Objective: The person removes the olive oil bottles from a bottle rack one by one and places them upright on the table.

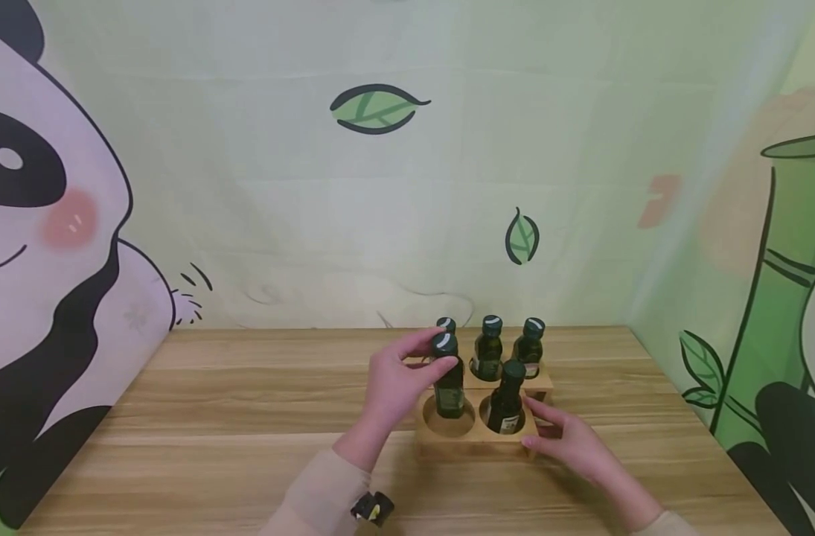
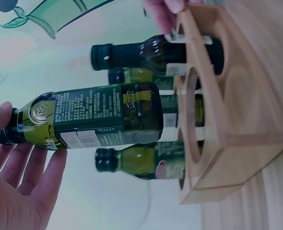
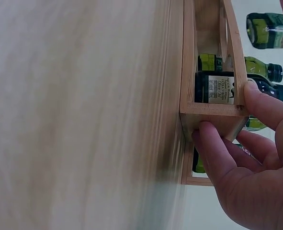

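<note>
My left hand (image 1: 397,376) pinches a green glass olive oil bottle (image 1: 450,394) at its dark cap and neck. The bottle hangs upright over the front-left hole of a wooden bottle rack (image 1: 474,449), its base above the hole in the left wrist view. At the rack's front right corner, my right hand (image 1: 574,445) grips the wood, thumb on the top edge and fingers against the end panel (image 3: 215,124). A darker bottle (image 1: 505,409) with a pale label stands in the front-right hole, beside that thumb.
Behind, the rack's back row holds a middle bottle (image 1: 487,353), a right bottle (image 1: 529,350) and a left one (image 1: 446,324), mostly hidden by the left hand and its bottle. The wood-grain table (image 1: 260,417) ends at a printed cloth backdrop (image 1: 280,223).
</note>
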The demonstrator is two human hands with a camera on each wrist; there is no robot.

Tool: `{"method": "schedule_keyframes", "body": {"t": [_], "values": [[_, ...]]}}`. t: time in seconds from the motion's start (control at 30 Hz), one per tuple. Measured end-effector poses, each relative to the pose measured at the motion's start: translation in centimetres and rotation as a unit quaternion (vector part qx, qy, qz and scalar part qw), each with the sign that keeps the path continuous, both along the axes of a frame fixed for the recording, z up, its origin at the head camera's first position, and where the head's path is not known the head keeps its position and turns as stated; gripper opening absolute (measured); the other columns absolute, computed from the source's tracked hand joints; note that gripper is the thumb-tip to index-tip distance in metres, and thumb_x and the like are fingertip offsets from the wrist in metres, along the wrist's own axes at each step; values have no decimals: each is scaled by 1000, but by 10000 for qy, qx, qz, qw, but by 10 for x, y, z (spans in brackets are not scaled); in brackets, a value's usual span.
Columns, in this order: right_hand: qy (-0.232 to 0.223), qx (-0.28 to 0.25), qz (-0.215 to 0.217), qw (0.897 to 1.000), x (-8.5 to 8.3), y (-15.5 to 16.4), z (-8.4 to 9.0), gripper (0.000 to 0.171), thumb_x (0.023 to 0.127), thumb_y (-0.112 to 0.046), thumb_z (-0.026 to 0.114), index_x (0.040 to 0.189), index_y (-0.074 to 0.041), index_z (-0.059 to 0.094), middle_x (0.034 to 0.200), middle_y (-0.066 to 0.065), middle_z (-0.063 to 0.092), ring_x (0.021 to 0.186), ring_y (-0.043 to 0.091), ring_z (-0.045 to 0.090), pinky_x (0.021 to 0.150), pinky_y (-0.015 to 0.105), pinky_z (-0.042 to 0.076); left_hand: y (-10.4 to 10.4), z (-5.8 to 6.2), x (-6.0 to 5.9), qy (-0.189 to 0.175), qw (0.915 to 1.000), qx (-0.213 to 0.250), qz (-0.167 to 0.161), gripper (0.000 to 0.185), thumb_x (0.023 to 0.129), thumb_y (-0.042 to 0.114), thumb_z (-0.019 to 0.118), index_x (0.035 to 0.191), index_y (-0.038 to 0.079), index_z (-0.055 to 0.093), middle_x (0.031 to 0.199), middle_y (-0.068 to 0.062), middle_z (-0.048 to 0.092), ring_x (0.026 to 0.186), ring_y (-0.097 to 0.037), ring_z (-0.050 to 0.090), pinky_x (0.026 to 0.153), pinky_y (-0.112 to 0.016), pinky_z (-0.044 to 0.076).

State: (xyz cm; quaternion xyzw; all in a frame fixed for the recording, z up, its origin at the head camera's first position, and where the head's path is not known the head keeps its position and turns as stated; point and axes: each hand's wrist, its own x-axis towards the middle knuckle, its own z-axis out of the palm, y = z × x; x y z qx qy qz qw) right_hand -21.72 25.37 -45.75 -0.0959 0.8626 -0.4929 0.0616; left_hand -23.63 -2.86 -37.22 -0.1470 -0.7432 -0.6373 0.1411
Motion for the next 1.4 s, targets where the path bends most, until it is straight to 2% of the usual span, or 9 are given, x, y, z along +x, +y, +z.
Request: {"method": "schedule_keyframes", "body": {"t": [0.23,0.43,0.93,1.13,1.4], "values": [[5,48,-14,10000,0,0,1,72,85,-15,79,146,3,44,147,30,39,114,46,58,90,45,53,-14,8,0,172,9998,-46,74,39,80,16,85,117,12,73,102,-6,73,93,-20,67,77,-32,58],[39,93,33,9999,-1,1,0,73,85,-16,79,146,3,42,148,30,38,114,47,58,90,47,53,-28,6,-3,156,9996,-9,254,39,80,13,84,117,11,73,103,-7,73,95,-22,67,78,-33,58],[-8,187,-131,9997,-1,-1,-1,72,84,-16,80,146,1,45,148,27,40,114,44,59,90,46,53,-77,-16,-20,-147,9947,-369,946,40,81,9,83,119,8,72,105,-13,72,99,-27,66,81,-40,58],[-6,183,-119,9998,-1,-1,-1,72,84,-16,79,146,0,45,148,26,40,115,44,59,91,46,53,-99,-26,-26,-374,9922,-477,1093,41,83,10,80,123,8,70,112,-15,70,105,-28,64,83,-42,57],[-36,129,-134,9998,-1,-1,-2,73,84,-16,80,146,1,44,148,28,40,114,44,59,90,46,53,-119,-40,-28,-472,9903,-423,1234,40,83,6,79,122,4,70,113,-16,70,104,-27,64,85,-38,56]]}}
